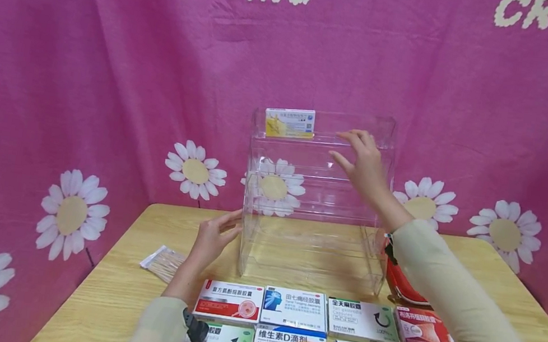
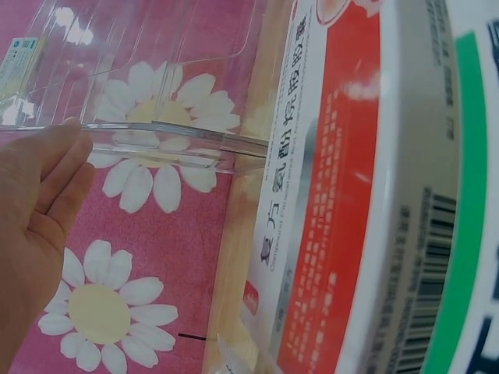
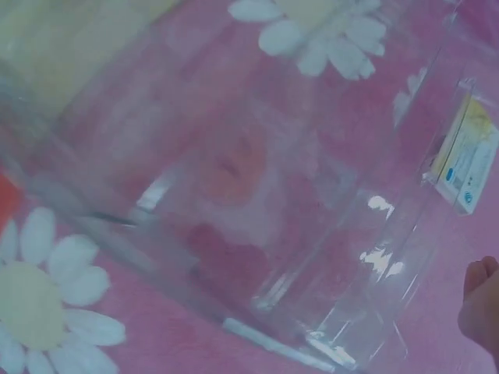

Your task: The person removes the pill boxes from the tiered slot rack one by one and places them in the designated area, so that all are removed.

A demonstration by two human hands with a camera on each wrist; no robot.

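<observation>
A clear plastic rack (image 1: pixel 316 198) with step shelves stands in the middle of the wooden worktop (image 1: pixel 108 287). Everything else is told from this rack.

On the rack's top shelf, at its left end, a yellow and white box (image 1: pixel 289 122) stands upright. The right hand (image 1: pixel 363 167) is raised in front of the top shelf, to the right of that box. Its fingers are spread and loose, and it holds nothing. Whether the fingertips touch the shelf edge is hard to tell.

The left hand (image 1: pixel 213 237) is low down at the rack's left side. Its fingers are straight and close together, and the tips are at the rack's left wall. In the left wrist view the fingers (image 2: pixel 54 167) lie against a clear edge of the rack.

In front of the rack, flat boxes lie in two rows. The nearer row to the rack has a red and white box (image 1: pixel 230 301), a blue and white box (image 1: pixel 295 308), a green and white box (image 1: pixel 363 321) and a red box (image 1: pixel 425 332). Left of the rack, behind the left hand, lies a small clear packet of thin sticks (image 1: pixel 162 262). A pink cloth with white daisies (image 1: pixel 82 115) hangs behind the rack.
</observation>
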